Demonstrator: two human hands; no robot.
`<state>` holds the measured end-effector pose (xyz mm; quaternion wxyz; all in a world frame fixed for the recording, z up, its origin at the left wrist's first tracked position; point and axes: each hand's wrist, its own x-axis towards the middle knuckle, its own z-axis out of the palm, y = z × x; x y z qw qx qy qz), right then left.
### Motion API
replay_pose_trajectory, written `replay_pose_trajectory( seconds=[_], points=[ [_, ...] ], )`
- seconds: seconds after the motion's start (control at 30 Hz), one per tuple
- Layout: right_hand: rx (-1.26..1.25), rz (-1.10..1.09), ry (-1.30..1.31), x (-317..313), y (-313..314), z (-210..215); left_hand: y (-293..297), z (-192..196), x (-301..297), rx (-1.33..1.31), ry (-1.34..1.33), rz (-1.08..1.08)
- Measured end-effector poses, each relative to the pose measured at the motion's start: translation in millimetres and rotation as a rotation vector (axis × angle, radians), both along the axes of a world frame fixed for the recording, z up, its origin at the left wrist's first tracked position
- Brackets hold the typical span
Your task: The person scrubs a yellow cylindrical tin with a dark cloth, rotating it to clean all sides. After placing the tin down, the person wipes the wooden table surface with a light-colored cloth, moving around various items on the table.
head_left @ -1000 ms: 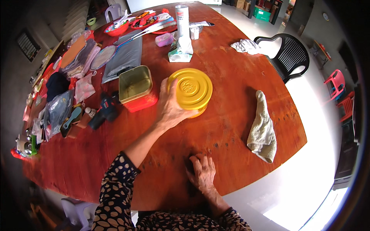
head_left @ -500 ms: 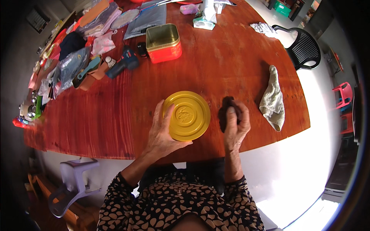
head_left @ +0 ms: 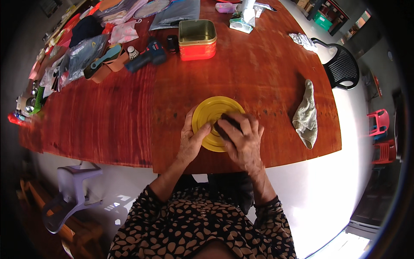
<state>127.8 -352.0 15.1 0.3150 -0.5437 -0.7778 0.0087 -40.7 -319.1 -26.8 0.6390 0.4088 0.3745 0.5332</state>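
Observation:
A round, golden-yellow metal lid [head_left: 218,102] with raised rings lies face up near the front edge of the table; whether a tin sits beneath it cannot be seen. Its left rim is gripped by my left hand [head_left: 190,140], the thumb resting on the top face. Over the lid's right half, my right hand [head_left: 245,140] curls its fingers around a dark, soft-looking wad [head_left: 230,122], mostly hidden under the fingers and pressed to or just above the metal. To the right, apart from both hands, lies a crumpled pale cloth [head_left: 307,116].
Beyond the lid stands an open square red-and-gold tin [head_left: 197,47]. Left of it are a black cylinder [head_left: 172,44], a cordless drill [head_left: 148,56], a shuttlecock [head_left: 133,52] and brown containers [head_left: 99,71]. A tissue pack [head_left: 241,25] sits farther back. Chairs [head_left: 340,64] stand around the table.
My right hand has moved left with the dark wad, from the bare table onto the lid. My left hand still grips the rim. The view has shifted slightly.

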Motion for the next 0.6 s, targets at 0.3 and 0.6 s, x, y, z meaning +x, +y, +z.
replay_pose_trajectory(
  seconds=[0.3, 0.6],
  points=[
    [0.009, -0.129, -0.006, -10, 75, -10, 7, -18, -4, 0.083, -0.076, -0.115],
    [-0.143, 0.276, -0.032, -1, 0, 14, 4, -18, -2, 0.013, -0.032, -0.11]
  ],
)
